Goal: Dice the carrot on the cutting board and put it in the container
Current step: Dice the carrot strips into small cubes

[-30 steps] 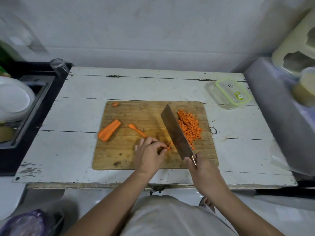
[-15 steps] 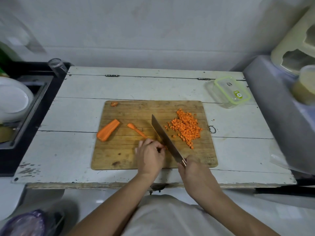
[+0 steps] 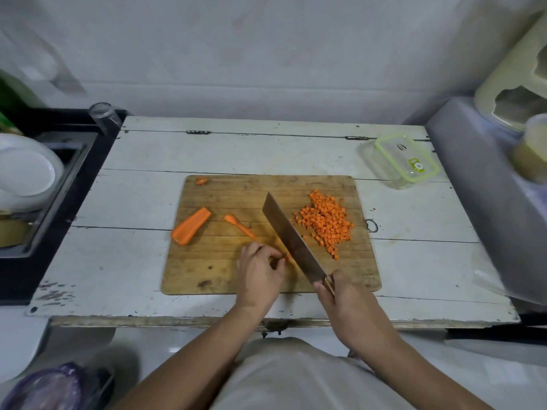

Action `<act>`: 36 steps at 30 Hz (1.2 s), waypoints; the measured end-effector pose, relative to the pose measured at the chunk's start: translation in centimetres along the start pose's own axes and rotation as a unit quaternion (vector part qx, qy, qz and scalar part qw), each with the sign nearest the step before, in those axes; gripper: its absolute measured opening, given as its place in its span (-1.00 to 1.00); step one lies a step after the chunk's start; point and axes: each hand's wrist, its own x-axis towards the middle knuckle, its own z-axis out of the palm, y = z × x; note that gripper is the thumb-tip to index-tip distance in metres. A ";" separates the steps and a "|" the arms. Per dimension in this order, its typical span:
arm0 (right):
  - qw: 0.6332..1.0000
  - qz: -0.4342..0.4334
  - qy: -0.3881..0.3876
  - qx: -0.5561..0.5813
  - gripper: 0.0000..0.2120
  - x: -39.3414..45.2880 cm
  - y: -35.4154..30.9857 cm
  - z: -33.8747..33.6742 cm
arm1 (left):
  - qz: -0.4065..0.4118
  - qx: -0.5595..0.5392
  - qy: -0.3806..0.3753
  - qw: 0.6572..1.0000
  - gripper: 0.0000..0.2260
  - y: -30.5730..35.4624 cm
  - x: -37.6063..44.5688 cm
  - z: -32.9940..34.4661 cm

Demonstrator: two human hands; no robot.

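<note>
Carrot: lying in pieces on the cutting board; details under each entry below.
Table [image 3: 207, 152]: white-painted planks, chipped along the near edge, carrying the board and the container.
Cutting board [image 3: 213, 273]: wooden, lying flat at the middle of the table, bearing all carrot pieces.
Container [image 3: 404, 161]: clear, green-rimmed lid sitting on it, standing on the table beyond the board's far right corner, apart from the board.
Knife [image 3: 291, 239]: broad cleaver blade, slanting from the near right up toward the board's centre, edge resting just beside the left fingertips.
Right hand [image 3: 349, 309]: wrapping round the knife handle at the board's near right edge.
Left hand [image 3: 257, 270]: fingers curling, pinning a small carrot remnant to the board against the blade; remnant mostly hidden.
Diced carrot [image 3: 327, 221]: heaping in small cubes on the board's right half, right of the blade.
Carrot half [image 3: 191, 226]: lying uncut on the board's left part.
Carrot strip [image 3: 239, 226]: thin, lying between the half and the blade.
Carrot end [image 3: 202, 181]: sitting at the board's far left corner.
</note>
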 end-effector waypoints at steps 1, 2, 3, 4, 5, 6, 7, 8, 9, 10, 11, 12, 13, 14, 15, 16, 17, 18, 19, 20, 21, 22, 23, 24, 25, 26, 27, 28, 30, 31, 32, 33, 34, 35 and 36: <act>1.000 0.005 -0.006 -0.004 -0.74 -0.2 -0.1 0.2 | -0.001 0.005 0.000 1.000 -0.99 -0.1 -0.1 0.0; 1.000 0.010 -0.011 -0.012 -0.74 -0.4 -0.3 0.3 | -0.005 0.013 -0.001 1.000 -0.98 0.0 -0.1 0.1; 1.000 0.014 -0.017 -0.021 -0.74 -0.5 -0.4 0.5 | -0.009 0.023 -0.002 1.000 -0.97 0.1 0.0 0.2; 0.999 0.018 -0.023 -0.032 -0.74 -0.6 -0.6 0.6 | -0.011 0.034 -0.003 0.999 -0.96 0.3 0.0 0.3; 0.999 0.023 -0.026 -0.040 -0.74 -0.7 -0.8 0.7 | -0.012 0.045 -0.003 0.999 -0.96 0.5 0.1 0.3; 0.998 0.029 -0.027 -0.049 -0.74 -0.7 -1.0 0.8 | -0.013 0.054 -0.003 0.998 -0.95 0.6 0.2 0.4; 0.997 0.033 -0.023 -0.059 -0.73 -0.5 -1.3 1.0 | -0.016 0.060 -0.003 0.998 -0.94 0.8 0.2 0.4; 0.997 0.035 -0.020 -0.069 -0.72 -0.1 -1.6 1.2 | -0.018 0.065 -0.003 0.998 -0.94 0.9 0.3 0.3; 0.996 0.030 -0.014 -0.078 -0.70 0.5 -2.0 1.4 | -0.021 0.068 -0.005 0.997 -0.93 0.9 0.3 0.3; 0.996 0.023 -0.009 -0.082 -0.69 1.3 -2.3 1.6 | -0.023 0.069 -0.007 0.997 -0.93 0.9 0.3 0.3; 0.997 0.016 -0.006 -0.080 -0.68 2.1 -2.6 1.7 | -0.026 0.067 -0.009 0.997 -0.93 0.9 0.3 0.3; 0.998 0.013 -0.004 -0.068 -0.67 2.9 -2.8 1.7 | -0.026 0.062 -0.011 0.998 -0.94 1.0 0.3 0.3; 0.999 0.014 -0.003 -0.046 -0.67 3.6 -2.8 1.7 | -0.023 0.057 -0.009 0.998 -0.94 1.0 0.2 0.2; 1.000 0.021 -0.003 -0.018 -0.68 4.0 -2.6 1.4 | -0.018 0.050 -0.006 0.999 -0.94 0.9 0.1 0.1; 1.000 0.029 -0.004 0.006 -0.70 4.1 -2.2 1.1 | -0.012 0.040 -0.002 0.999 -0.95 0.8 0.1 0.1; 0.999 0.037 -0.004 0.021 -0.71 3.9 -1.7 0.8 | -0.004 0.033 0.001 0.999 -0.95 0.6 0.1 0.0; 0.999 0.041 -0.002 0.028 -0.71 3.6 -1.2 0.5 | 0.004 0.028 0.003 1.000 -0.96 0.3 0.1 -0.1; 0.999 0.042 0.000 0.031 -0.71 3.3 -0.7 0.1 | 0.011 0.022 -0.002 1.000 -0.95 0.0 0.1 -0.2; 0.999 0.041 0.003 0.034 -0.71 3.0 -0.3 -0.3 | 0.017 0.011 -0.009 1.000 -0.93 -0.3 0.2 -0.2; 0.999 0.036 0.005 0.039 -0.71 2.6 -0.1 -0.6 | 0.020 -0.005 -0.020 1.000 -0.89 -0.6 0.2 -0.4; 0.999 0.027 0.006 0.044 -0.72 2.4 0.1 -0.7 | 0.018 -0.024 -0.029 0.999 -0.86 -0.8 0.3 -0.7; 0.999 0.019 0.005 0.046 -0.72 2.0 0.2 -0.8 | 0.007 -0.039 -0.033 0.999 -0.84 -1.1 0.4 -1.3; 0.999 0.015 0.002 0.048 -0.71 1.6 0.2 -0.7 | -0.004 -0.042 -0.027 0.999 -0.81 -1.3 0.7 -2.0; 0.999 0.016 -0.004 0.050 -0.70 1.2 0.2 -0.5 | -0.013 -0.036 -0.011 0.999 -0.80 -1.7 1.2 -2.8; 0.998 0.020 -0.010 0.054 -0.70 0.8 0.1 -0.2 | -0.011 -0.016 0.009 1.000 -0.78 -2.2 1.9 -3.6; 0.998 0.025 -0.017 0.058 -0.70 0.5 0.0 0.1 | 0.003 0.013 0.023 1.000 -0.75 -2.8 2.7 -4.3; 0.997 0.031 -0.023 0.061 -0.70 0.3 0.0 0.4 | 0.028 0.052 0.024 0.998 -0.71 -3.4 3.6 -4.8; 0.997 0.036 -0.029 0.064 -0.71 0.1 -0.1 0.7 | 0.061 0.095 0.009 0.994 -0.67 -3.9 4.6 -5.4; 0.996 0.039 -0.032 0.070 -0.71 0.0 -0.4 1.1 | 0.130 0.184 -0.034 0.974 -0.65 -4.6 6.2 -6.1; 0.996 0.040 -0.033 0.072 -0.71 0.0 -0.5 1.3 | 0.155 0.220 -0.048 0.962 -0.66 -4.7 6.7 -6.5; 0.996 0.038 -0.036 0.075 -0.71 0.1 -0.7 1.5 | 0.171 0.247 -0.054 0.952 -0.69 -4.8 6.9 -6.8; 0.996 0.035 -0.039 0.078 -0.71 0.1 -1.0 1.7 | 0.181 0.269 -0.054 0.944 -0.71 -4.8 6.9 -7.1; 0.995 0.030 -0.043 0.080 -0.71 0.2 -1.3 1.8 | 0.183 0.288 -0.052 0.938 -0.74 -4.6 6.8 -7.5; 0.995 0.029 -0.050 0.080 -0.71 0.4 -1.5 1.9 | 0.178 0.302 -0.050 0.935 -0.76 -4.4 6.5 -7.8; 0.995 0.032 -0.055 0.079 -0.71 0.6 -1.5 1.9 | 0.172 0.307 -0.048 0.935 -0.80 -4.2 6.2 -8.1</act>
